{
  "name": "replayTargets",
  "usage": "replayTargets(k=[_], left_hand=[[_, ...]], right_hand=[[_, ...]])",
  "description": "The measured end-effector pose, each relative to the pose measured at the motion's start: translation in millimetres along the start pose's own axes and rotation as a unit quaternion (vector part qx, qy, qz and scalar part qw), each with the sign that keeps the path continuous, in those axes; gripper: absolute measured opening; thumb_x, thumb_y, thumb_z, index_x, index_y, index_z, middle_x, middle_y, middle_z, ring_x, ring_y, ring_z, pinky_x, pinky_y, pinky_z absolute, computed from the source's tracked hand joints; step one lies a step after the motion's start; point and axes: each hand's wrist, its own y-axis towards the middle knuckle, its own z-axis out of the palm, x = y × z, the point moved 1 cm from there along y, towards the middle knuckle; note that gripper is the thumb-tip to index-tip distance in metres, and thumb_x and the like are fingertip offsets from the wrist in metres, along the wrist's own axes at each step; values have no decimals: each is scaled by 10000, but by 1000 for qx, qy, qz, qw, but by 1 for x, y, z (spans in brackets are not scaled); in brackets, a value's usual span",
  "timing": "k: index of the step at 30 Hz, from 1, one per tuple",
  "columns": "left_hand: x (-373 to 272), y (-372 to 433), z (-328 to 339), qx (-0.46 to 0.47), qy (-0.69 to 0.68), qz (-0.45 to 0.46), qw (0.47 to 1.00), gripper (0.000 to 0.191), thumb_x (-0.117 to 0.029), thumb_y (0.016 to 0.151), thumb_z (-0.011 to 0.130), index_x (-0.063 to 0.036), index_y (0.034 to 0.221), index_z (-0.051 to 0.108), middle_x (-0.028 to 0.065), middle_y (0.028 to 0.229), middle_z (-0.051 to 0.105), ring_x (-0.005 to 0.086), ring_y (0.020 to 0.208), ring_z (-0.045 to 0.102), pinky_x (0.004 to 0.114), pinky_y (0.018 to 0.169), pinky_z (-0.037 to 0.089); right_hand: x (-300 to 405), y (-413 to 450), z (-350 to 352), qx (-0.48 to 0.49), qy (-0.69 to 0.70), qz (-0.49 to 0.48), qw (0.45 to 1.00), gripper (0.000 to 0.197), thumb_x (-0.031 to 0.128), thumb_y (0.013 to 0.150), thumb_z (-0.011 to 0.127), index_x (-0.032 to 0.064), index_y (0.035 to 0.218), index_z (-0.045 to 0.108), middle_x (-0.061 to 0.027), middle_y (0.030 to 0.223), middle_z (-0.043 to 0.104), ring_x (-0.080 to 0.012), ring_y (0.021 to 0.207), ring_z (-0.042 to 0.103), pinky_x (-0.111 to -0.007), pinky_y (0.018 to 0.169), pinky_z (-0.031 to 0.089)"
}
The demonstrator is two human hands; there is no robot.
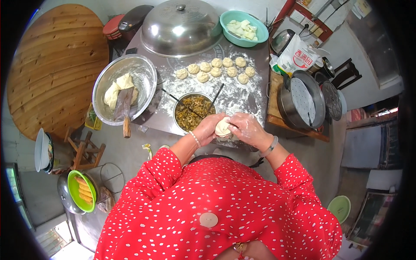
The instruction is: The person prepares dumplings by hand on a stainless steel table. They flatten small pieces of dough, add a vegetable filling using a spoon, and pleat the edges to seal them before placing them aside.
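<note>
A pleated dough bun (223,127) sits between my two hands at the table's near edge. My left hand (209,130) cups it from the left side. The fingers of my right hand (248,129), dusted with flour, pinch the folds along its right side. Just beyond my left hand stands a steel bowl of chopped filling (191,113), with dark sticks or utensil handles leaning in it. Farther back, several pleated buns (215,71) lie in rows on the floured table (239,96). Whatever lies directly under my hands is hidden.
Left, a steel basin (151,74) holds dough (122,87) and a wooden-handled scraper (125,110). A large steel lid (180,29) and a turquoise basin (229,19) of pale pieces stand at the back. Right, a steamer pot (292,112) sits on a wooden stand (276,94) beside a printed bag (297,53).
</note>
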Motion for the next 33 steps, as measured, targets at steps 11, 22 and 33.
replayTargets(k=[11,22,33], left_hand=[[6,-2,-4,74,-103,76,989,328,-299,927,380,-82,1157,468,70,1102,543,175,989,547,365,815,478],[5,0,3,-22,30,35,999,283,-286,933,363,-51,953,519,56,836,577,138,691,587,272,561,520],[8,3,-4,-38,29,27,998,302,-300,926,377,-40,946,528,48,805,580,129,657,583,266,524,511]], right_hand=[[4,-2,7,-139,125,168,968,188,89,719,563,6,886,585,-127,746,562,-293,655,557,-349,598,449],[-1,5,1,-7,20,-4,1000,175,80,683,535,13,830,603,-159,795,582,-346,725,566,-383,656,467],[11,15,-8,55,72,105,990,171,112,677,558,-6,792,603,-175,757,577,-350,734,563,-400,668,460]])
